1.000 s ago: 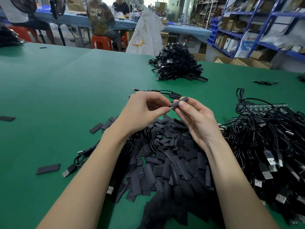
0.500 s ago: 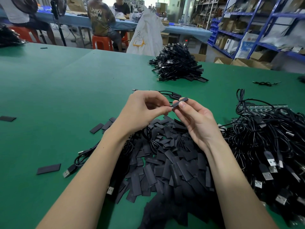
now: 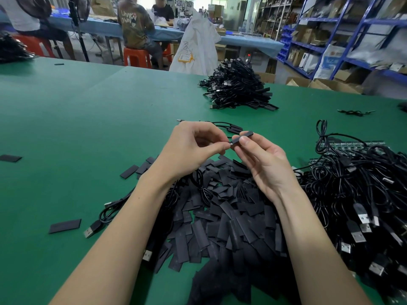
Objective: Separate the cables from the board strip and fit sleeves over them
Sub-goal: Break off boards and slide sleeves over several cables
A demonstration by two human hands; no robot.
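Black and flat, the sleeve (image 3: 242, 137) sits above the middle of the green counter (image 3: 88, 128), pinched between the thumb and fingers of the right hand (image 3: 264, 164). Left hand (image 3: 191, 148) pinches the cable end (image 3: 230, 143) at the sleeve's near mouth, fingertips of both hands almost touching. Beneath the wrists lies a heap of loose sleeves (image 3: 220, 216). Just beside it to the right, tangled USB cables (image 3: 363, 194) cover green board strips (image 3: 352, 144). Farther off stands another cable pile (image 3: 237, 89).
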